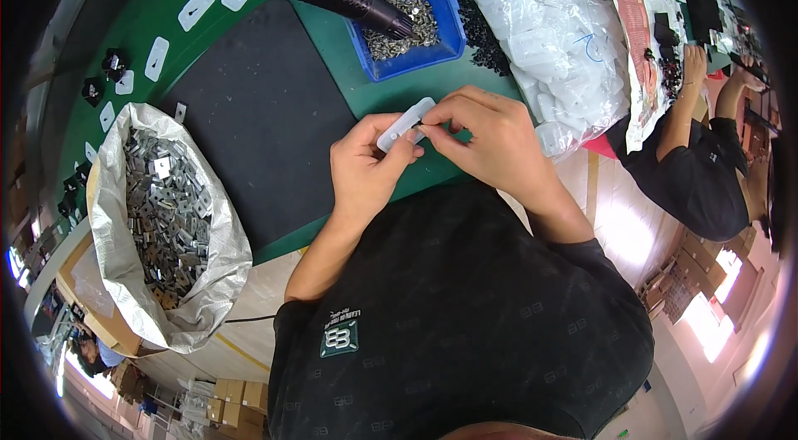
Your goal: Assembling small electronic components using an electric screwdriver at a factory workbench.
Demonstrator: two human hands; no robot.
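Lengthwise toward upper right, white plate [405, 121], left fingers [402, 152] gripping it, right fingers [440, 112] pinching dark piece [418, 123]

A: State illumination.
B: Bright over the desk [370, 97]; glare whitens the floor [625, 232] at right.
A: State optical condition.
B: Straight edges bend toward the rim; corners are black.

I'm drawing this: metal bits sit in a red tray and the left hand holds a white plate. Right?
Almost: the head view shows a blue tray, not red. Metal bits sit in it, and the left hand holds a white plate.
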